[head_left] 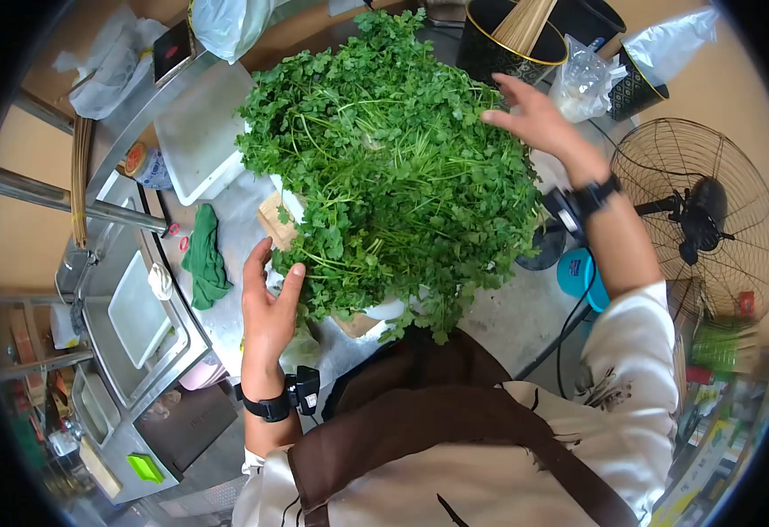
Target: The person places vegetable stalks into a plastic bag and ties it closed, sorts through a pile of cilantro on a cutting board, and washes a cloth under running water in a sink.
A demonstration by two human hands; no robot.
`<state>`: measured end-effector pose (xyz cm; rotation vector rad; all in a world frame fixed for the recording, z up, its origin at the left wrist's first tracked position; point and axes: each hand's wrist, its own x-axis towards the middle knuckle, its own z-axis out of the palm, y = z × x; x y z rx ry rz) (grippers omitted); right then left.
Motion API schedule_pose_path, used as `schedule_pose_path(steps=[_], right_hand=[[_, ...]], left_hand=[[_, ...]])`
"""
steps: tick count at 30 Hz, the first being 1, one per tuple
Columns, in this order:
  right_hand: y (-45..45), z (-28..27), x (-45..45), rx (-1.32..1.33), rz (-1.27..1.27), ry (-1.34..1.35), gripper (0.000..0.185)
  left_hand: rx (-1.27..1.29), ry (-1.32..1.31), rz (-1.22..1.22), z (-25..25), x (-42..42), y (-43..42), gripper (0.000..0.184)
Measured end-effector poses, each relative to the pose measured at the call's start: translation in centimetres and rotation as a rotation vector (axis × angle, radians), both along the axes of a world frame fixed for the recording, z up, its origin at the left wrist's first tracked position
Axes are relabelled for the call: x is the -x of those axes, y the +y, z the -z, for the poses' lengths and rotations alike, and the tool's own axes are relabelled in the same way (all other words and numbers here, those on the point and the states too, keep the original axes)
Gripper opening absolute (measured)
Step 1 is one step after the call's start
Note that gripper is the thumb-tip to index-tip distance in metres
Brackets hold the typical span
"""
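A big heap of cilantro point(402, 176) fills the middle of the metal table, spilling over a white container point(290, 198) that shows only at its edges. My left hand point(268, 303) is at the heap's near left side, thumb and fingers apart, with nothing in it. On the far right side my right hand point(534, 114) hovers by the leaves, its fingers spread and empty. Whether either hand touches the leaves I cannot tell. A wooden block point(275, 220) peeks out beside the container on the left.
Left are a white tray point(204, 132), a green cloth point(206, 259) and a sink point(138, 307). At the back stands a black pot point(481, 44) of skewers. A fan point(701, 211) and a blue tub point(581, 279) are on the right, with a cable point(569, 338) nearby.
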<state>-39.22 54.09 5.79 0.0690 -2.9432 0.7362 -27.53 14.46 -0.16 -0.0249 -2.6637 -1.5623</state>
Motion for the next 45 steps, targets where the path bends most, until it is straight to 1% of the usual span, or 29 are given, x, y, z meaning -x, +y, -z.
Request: schedule_pose_path(steps=[1,3,4,6,7,8,10,11,13,15,17,18,20,21,23,24,25,26,27,28,30,34,36,38,40,42,43,44,45], right_hand=[[0.2,2.6,2.3,-0.113,-0.014,0.101,0.064],[-0.2,7.2,5.8,-0.177,-0.034,0.134,0.067],[-0.8,8.0,7.2,-0.243,-0.05,0.161,0.07],[-3.4,5.1,7.1,-0.382,-0.137,-0.123,0.058],[-3.4,6.3,7.7,-0.352,-0.179,-0.004,0.041],[-3.5,5.9,7.5,-0.353,-0.186,-0.004,0.041],[-4.1,3.3,5.7,-0.348,-0.419,0.154,0.029],[-4.5,1.5,4.2,-0.317,-0.523,0.292,0.023],[-4.6,-1.1,1.7,-0.351,-0.598,0.35,0.024],[-3.7,-1.2,0.2,-0.384,-0.663,0.419,0.026],[-2.4,0.3,-0.7,-0.435,-0.757,-0.131,0.029],[-1.7,0.0,-0.5,-0.434,-0.756,-0.123,0.029],[-1.0,-1.5,0.6,-0.336,-0.65,-0.351,0.04],[-1.3,-2.4,2.4,-0.298,-0.554,-0.407,0.046],[-2.4,-3.5,5.2,-0.252,-0.401,-0.216,0.041],[-3.5,-3.9,6.5,-0.329,-0.326,-0.217,0.034],[-4.9,-3.4,8.4,-0.545,-0.19,-0.235,0.031],[-6.0,-1.9,9.8,-0.633,-0.11,-0.06,0.036],[-8.0,-1.2,11.1,-0.579,-0.055,-0.067,0.047],[-9.2,0.5,12.9,-0.541,-0.069,-0.089,0.056],[-11.6,3.7,14.8,-0.46,0.032,-0.019,0.055],[-13.2,7.1,18.1,-0.409,0.061,0.034,0.049],[-11.8,8.2,19.2,-0.309,0.041,0.15,0.046],[-9.9,7.7,18.9,-0.167,-0.003,0.355,0.035],[-7.9,5.0,17.6,0.032,-0.093,0.424,0.034],[-5.3,2.9,17.6,0.336,-0.291,0.391,0.036],[-4.4,2.2,17.6,0.932,-0.32,0.011,0.036],[-3.0,3.0,17.8,0.93,-0.311,0.015,0.036],[-1.3,4.8,18.3,0.502,-0.32,0.122,0.034]], left_hand=[[-0.028,-0.018,-0.016,0.0,-0.1,0.1,0.051],[-0.032,-0.031,-0.022,-0.2,-0.4,0.2,0.05],[-0.039,-0.05,-0.022,-0.3,-0.5,0.2,0.05],[-0.019,-0.046,-0.038,0.4,-0.8,-0.2,0.049],[-0.025,-0.068,-0.052,0.5,-1.0,-0.4,0.048],[-0.031,-0.09,-0.066,0.7,-1.1,-0.7,0.048],[-0.021,-0.086,-0.09,1.0,-1.3,-1.3,0.047],[-0.008,-0.084,-0.106,1.1,-1.4,-1.4,0.047],[-0.014,-0.092,-0.114,1.2,-1.6,-1.4,0.047],[-0.016,-0.089,-0.114,1.2,-1.5,-1.5,0.046],[-0.032,-0.105,-0.076,1.6,-1.5,-1.5,0.045],[-0.029,-0.098,-0.077,1.7,-1.5,-1.5,0.045],[-0.007,-0.082,-0.084,1.8,-1.5,-1.5,0.044],[-0.001,-0.077,-0.09,1.5,-1.6,-1.5,0.044],[-0.005,-0.084,-0.11,1.0,-1.7,-1.6,0.043],[-0.006,-0.089,-0.121,0.8,-1.7,-1.8,0.043],[-0.002,-0.088,-0.131,0.8,-1.8,-2.0,0.043],[0.012,-0.081,-0.142,0.7,-2.1,-2.1,0.043],[0.026,-0.074,-0.155,0.8,-2.3,-2.3,0.043],[0.028,-0.074,-0.166,0.9,-2.6,-2.5,0.043],[0.034,-0.099,-0.194,1.2,-3.0,-2.9,0.043],[0.032,-0.126,-0.234,1.7,-4.3,-3.8,0.042],[-0.007,-0.135,-0.255,2.3,-4.9,-4.6,0.041],[-0.01,-0.168,-0.289,2.6,-5.2,-5.4,0.041],[-0.025,-0.169,-0.294,2.8,-5.3,-5.7,0.041],[-0.035,-0.194,-0.299,2.9,-5.1,-5.8,0.041],[-0.031,-0.187,-0.29,3.4,-5.1,-6.0,0.042],[-0.032,-0.188,-0.28,3.5,-4.9,-5.7,0.042],[-0.035,-0.207,-0.262,3.5,-4.7,-5.5,0.042]])
